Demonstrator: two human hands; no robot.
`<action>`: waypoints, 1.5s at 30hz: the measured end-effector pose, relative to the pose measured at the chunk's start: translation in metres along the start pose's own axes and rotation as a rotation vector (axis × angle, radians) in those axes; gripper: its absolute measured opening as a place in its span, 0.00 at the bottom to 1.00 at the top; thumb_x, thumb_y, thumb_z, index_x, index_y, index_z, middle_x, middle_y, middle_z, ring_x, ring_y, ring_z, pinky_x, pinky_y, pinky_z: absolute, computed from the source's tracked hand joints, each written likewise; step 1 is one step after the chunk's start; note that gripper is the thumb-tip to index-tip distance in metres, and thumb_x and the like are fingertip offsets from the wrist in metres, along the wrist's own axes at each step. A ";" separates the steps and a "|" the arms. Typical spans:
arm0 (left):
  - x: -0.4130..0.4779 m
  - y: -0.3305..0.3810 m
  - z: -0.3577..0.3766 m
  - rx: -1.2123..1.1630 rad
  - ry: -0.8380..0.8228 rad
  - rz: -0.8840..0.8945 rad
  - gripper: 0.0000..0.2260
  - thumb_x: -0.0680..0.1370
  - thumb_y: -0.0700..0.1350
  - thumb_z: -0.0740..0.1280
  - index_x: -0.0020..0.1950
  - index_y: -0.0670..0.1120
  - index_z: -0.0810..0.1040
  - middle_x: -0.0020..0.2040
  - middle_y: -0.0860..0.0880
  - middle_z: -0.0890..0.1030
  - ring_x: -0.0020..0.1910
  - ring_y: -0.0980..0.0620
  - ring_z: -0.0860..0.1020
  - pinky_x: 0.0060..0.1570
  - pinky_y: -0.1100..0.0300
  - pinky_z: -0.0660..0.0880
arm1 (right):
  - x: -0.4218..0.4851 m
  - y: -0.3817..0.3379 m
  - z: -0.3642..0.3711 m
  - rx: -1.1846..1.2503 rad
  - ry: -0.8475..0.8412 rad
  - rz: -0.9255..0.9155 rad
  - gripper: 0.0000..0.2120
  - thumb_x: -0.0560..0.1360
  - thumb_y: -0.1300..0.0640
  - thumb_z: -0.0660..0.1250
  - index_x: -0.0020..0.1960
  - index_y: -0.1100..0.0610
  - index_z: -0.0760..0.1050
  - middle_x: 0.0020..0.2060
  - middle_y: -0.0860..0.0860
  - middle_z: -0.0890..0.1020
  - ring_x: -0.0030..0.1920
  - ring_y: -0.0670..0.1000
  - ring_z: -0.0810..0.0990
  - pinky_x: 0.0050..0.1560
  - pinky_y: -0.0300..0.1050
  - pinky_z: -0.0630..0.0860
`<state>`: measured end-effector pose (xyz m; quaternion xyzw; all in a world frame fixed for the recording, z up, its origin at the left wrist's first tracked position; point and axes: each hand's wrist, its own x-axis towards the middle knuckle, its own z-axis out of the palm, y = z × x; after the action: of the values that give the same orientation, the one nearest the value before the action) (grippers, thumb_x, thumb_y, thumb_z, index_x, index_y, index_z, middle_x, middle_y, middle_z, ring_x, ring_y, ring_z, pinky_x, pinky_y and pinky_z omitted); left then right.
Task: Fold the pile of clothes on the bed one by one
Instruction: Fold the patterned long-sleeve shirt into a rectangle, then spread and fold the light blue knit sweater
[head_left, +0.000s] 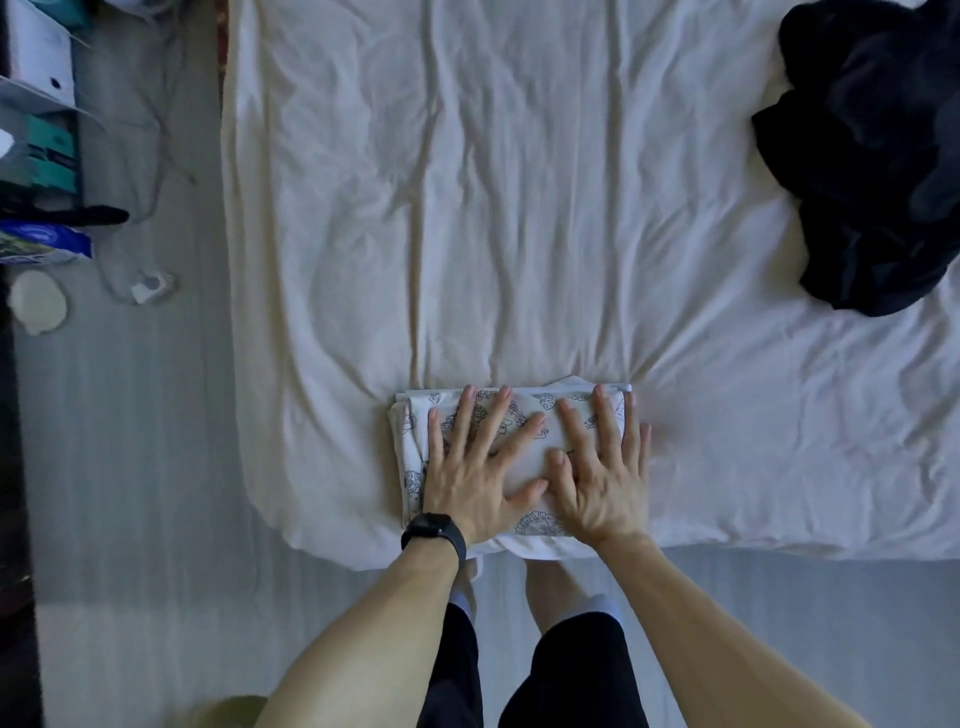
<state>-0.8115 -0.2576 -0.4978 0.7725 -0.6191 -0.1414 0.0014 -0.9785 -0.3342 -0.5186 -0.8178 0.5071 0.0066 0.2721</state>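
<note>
Cloth is lying matt on the white sheet (519, 208)
The sheet is showing dull creases; at its near edge the folded garment (535, 402) is looking smooth, thinly printed; at its right edge the dark pile (872, 156) is looking soft and unglossy.

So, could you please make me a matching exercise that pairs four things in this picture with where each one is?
Things:
1. folded patterned garment
2. dark clothes pile
3. black watch
4. white charger

Places:
A. on the floor, left of the bed
B. pressed flat under the left hand and right hand
C. on the bed's far right side
D. around the left wrist

Pairs: 1-B, 2-C, 3-D, 4-A
</note>
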 end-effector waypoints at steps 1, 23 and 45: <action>0.001 0.000 0.003 0.000 0.002 -0.002 0.34 0.74 0.68 0.61 0.79 0.63 0.57 0.82 0.51 0.55 0.81 0.41 0.52 0.75 0.32 0.47 | 0.001 0.000 0.001 -0.002 0.000 0.004 0.28 0.82 0.37 0.43 0.81 0.43 0.55 0.81 0.54 0.57 0.80 0.64 0.52 0.74 0.71 0.58; -0.021 -0.044 -0.023 0.046 -0.068 0.020 0.31 0.79 0.63 0.58 0.80 0.57 0.59 0.81 0.50 0.59 0.80 0.46 0.56 0.75 0.35 0.53 | -0.004 -0.024 -0.028 -0.117 -0.139 0.075 0.28 0.83 0.39 0.46 0.81 0.45 0.56 0.82 0.54 0.53 0.80 0.65 0.54 0.74 0.66 0.60; -0.125 -0.068 -0.394 -0.055 -0.095 0.122 0.24 0.82 0.56 0.57 0.78 0.56 0.63 0.72 0.51 0.73 0.71 0.47 0.70 0.68 0.48 0.68 | -0.239 -0.250 -0.336 -0.107 0.147 0.058 0.23 0.85 0.49 0.57 0.79 0.50 0.63 0.78 0.48 0.67 0.80 0.50 0.58 0.77 0.42 0.52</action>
<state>-0.6839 -0.1900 -0.1046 0.7254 -0.6602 -0.1945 0.0022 -0.9752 -0.2042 -0.0537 -0.8144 0.5480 -0.0184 0.1900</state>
